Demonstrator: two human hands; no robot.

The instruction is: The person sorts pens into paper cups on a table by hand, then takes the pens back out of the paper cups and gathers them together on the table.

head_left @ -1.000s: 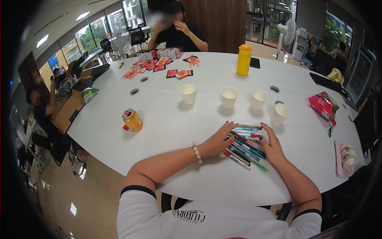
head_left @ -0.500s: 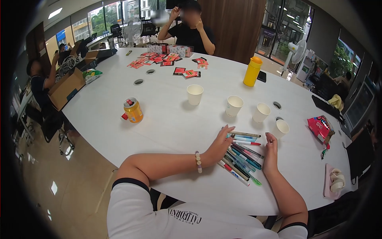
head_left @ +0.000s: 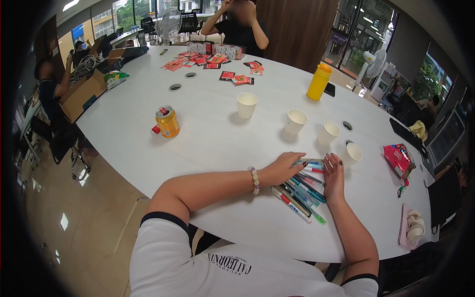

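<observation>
A loose pile of pens and markers [head_left: 303, 194] lies on the white table [head_left: 217, 148] between my two hands. My left hand [head_left: 283, 169] rests along the pile's far left side, its fingers stretched over the upper pens. On the right side, my right hand [head_left: 334, 177] stands on edge with extended fingers, touching or nearly touching the pen ends. Neither hand grips a pen. Just beyond the hands are four-sided spacing of white paper cups: one cup [head_left: 352, 155] close to my right fingertips, another [head_left: 328, 132] behind it, and others farther left, including one [head_left: 295, 122].
An orange can [head_left: 167, 122] stands at left, and a paper cup [head_left: 247, 105] farther back. A yellow bottle [head_left: 319, 82], red packets [head_left: 203, 60] and a person [head_left: 242, 32] are across the table. A red snack bag [head_left: 398, 159] and earphone-like white item [head_left: 415, 227] lie at right.
My hands have come closer together at the far end of the pile. The upper pens are pushed together between them. The view has tilted slightly.
</observation>
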